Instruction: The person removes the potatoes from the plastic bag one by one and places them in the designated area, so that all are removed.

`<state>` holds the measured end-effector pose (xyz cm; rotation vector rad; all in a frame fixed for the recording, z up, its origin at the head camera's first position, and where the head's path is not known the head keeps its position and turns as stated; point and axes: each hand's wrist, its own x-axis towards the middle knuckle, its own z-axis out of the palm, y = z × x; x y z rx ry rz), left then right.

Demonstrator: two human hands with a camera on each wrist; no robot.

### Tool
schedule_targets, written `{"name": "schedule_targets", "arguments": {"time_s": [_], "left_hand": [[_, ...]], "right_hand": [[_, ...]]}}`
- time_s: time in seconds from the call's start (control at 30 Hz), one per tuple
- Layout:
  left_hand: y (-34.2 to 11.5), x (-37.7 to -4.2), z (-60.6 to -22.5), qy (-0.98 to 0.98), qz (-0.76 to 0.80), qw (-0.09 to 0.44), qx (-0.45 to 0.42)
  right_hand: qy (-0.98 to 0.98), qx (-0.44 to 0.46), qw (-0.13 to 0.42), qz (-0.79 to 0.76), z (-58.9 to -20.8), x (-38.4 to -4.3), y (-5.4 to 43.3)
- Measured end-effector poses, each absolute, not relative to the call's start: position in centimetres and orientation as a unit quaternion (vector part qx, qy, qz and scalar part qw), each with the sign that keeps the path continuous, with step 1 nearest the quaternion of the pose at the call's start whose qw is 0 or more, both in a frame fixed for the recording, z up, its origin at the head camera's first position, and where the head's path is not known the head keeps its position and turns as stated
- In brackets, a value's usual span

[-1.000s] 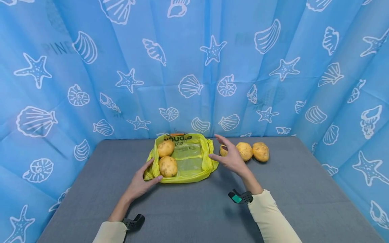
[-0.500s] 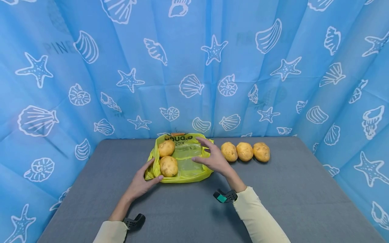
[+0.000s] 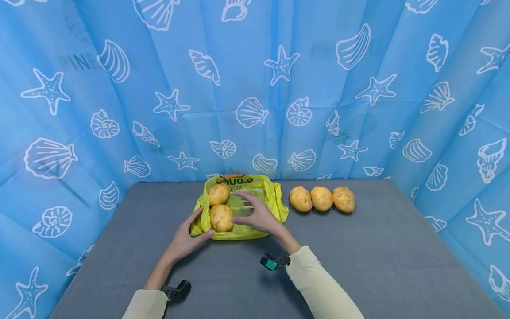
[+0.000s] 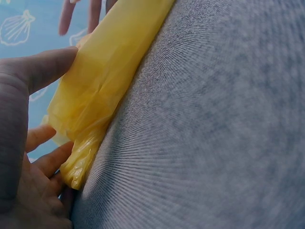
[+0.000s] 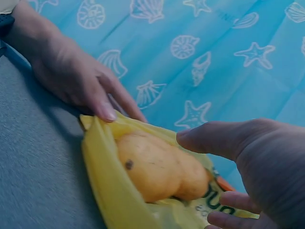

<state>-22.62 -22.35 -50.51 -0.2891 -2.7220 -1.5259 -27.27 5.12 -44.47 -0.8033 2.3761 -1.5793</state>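
Note:
A yellow plastic bag (image 3: 247, 235) lies on the table with its mouth held wide, dark printing on its far inner side. Two potatoes sit inside at its left, a far potato (image 3: 218, 194) and a near potato (image 3: 221, 218). My left hand (image 3: 184, 241) holds the bag's near left corner, thumb on the front side and fingers along the left side. Over the bag's mouth hovers my right hand (image 3: 259, 215), fingers spread and holding nothing. Its thumb tip overlaps the near potato's right edge in the head view; the right wrist view has the thumb (image 5: 209, 138) above the potatoes.
To the right of the bag, three potatoes stand in a row: one (image 3: 300, 199) nearest the bag, a middle one (image 3: 321, 198) and an outer one (image 3: 343, 199). The grey table (image 3: 382, 252) ends at a blue shell-patterned curtain (image 3: 255, 88).
My right hand has moved left from the bag's right edge to over its middle, beside the potatoes inside. The row of potatoes shows fully now. My left hand stays in place.

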Motion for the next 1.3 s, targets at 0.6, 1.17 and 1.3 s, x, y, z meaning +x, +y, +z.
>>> {"name": "schedule_targets", "arguments": {"time_s": [0.6,1.17,1.3], "left_hand": [[-22.3,-22.6,-50.6,-0.874,-0.478,-0.003,-0.086],[-22.3,-22.6,-50.5,-0.873,-0.48,0.0,-0.087],[-22.3,-22.6,-50.5,-0.872,-0.482,0.002,-0.089]], "right_hand": [[0.808,-0.282,0.12,-0.504,-45.9,-27.3,1.6],[0.818,-0.278,0.123,-0.489,-46.1,-27.2,1.5],[0.813,-0.277,0.114,-0.5,-45.8,-27.1,1.8]]}}
